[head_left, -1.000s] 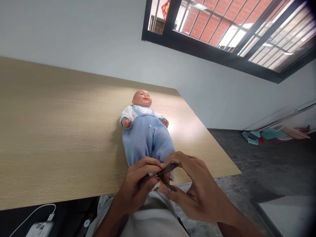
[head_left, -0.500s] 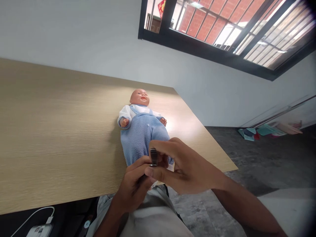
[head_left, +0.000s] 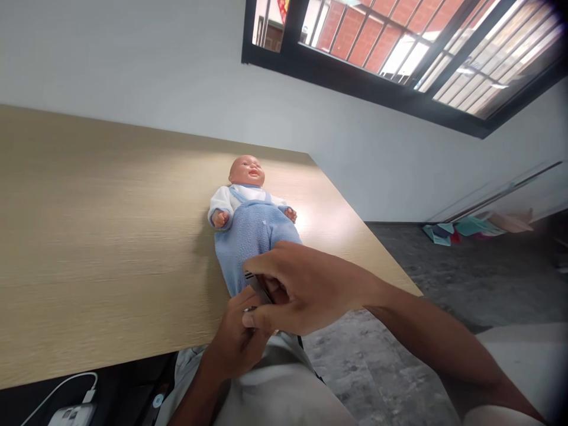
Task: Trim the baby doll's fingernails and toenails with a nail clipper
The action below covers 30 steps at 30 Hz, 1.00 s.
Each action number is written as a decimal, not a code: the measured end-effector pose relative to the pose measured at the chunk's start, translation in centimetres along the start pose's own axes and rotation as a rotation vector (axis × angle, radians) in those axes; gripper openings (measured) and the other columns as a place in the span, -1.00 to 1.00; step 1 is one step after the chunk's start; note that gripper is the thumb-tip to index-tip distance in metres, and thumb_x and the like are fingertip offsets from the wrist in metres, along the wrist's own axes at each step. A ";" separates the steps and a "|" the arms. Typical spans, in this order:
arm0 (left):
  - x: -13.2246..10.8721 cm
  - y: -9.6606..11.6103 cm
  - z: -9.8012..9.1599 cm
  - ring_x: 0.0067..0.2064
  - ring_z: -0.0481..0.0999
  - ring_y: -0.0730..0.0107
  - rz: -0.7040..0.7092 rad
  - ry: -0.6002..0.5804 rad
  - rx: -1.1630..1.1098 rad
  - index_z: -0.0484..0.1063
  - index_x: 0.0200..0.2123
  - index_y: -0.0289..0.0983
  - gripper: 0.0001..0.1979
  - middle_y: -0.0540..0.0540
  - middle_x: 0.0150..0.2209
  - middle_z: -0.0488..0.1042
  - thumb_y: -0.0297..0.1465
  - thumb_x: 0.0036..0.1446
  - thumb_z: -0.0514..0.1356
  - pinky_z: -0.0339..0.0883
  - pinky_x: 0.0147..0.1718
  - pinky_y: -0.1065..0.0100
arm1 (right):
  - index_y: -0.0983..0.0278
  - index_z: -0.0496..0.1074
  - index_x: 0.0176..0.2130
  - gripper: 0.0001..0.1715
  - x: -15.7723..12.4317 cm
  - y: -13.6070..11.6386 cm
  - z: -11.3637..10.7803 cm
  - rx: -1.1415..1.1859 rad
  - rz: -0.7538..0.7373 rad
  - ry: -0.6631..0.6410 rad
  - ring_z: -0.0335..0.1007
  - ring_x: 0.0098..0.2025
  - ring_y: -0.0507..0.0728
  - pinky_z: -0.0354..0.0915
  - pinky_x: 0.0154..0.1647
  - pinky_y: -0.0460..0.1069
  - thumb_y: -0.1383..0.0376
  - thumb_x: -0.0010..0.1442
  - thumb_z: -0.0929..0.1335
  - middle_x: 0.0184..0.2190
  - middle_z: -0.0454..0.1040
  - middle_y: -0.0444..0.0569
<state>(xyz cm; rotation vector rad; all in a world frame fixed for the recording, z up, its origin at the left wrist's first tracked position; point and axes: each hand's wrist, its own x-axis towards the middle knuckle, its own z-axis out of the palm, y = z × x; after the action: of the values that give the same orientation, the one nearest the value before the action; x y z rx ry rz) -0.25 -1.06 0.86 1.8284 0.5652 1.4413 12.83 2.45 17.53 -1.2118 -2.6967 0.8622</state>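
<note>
A baby doll [head_left: 248, 228] in blue fleece overalls and a white top lies on its back, head away from me, its lower legs hidden behind my hands. Nail clippers [head_left: 258, 286] of dark shiny metal, seen only in part, sit between the thumb and fingers of my right hand [head_left: 302, 290]. My left hand [head_left: 237, 337] is just below and to the left, its fingers curled closed at the doll's leg end. Whatever those fingers grip is hidden. The clippers' jaws, close to the left fingers, cannot be seen.
The doll lies on a pale wooden table [head_left: 110, 236], whose right edge drops to a grey floor [head_left: 364, 355]. A white device with a cable [head_left: 73, 414] is at lower left. A barred window [head_left: 377, 53] is above; coloured items [head_left: 474, 228] lie by the far wall.
My right hand has turned and shifted left, tilting the clippers' lever leftward from nearly upright. My left hand stays closed in about the same place. The view has moved slightly.
</note>
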 end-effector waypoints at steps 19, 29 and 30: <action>-1.2 0.3 -2.5 -0.02 0.51 0.26 0.203 -0.211 0.395 0.44 0.01 -0.26 -0.76 -0.18 -0.06 0.48 -0.53 0.29 0.28 0.48 0.00 0.29 | 0.13 0.44 -0.04 -0.64 -7.4 6.6 8.9 0.627 -0.227 0.953 0.51 -0.22 0.16 0.46 -0.18 0.06 -0.04 0.35 0.43 -0.29 0.51 -0.07; -3.3 -0.4 0.0 -0.20 0.50 0.38 0.328 0.027 0.345 0.53 0.06 -0.37 -0.71 -0.11 -0.25 0.51 -0.66 0.30 0.25 0.51 -0.22 0.39 | 0.15 0.34 0.09 -0.57 -3.4 7.6 15.0 0.354 -0.404 1.212 0.55 -0.42 0.14 0.54 -0.13 0.14 -0.04 0.40 0.36 -0.46 0.54 -0.15; -3.6 -0.6 0.1 -0.21 0.49 0.38 0.324 0.018 0.361 0.55 0.04 -0.36 -0.72 -0.10 -0.26 0.49 -0.65 0.31 0.25 0.50 -0.27 0.41 | 0.14 0.32 0.08 -0.60 -3.1 7.8 15.5 0.360 -0.400 1.271 0.48 -0.50 0.12 0.53 -0.19 0.12 -0.03 0.42 0.35 -0.52 0.48 -0.21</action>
<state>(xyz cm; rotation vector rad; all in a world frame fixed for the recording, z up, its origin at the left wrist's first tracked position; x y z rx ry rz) -1.13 -3.30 -1.95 2.2754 0.5870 1.6496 15.97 -2.79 1.04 -0.6821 -1.5487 0.2828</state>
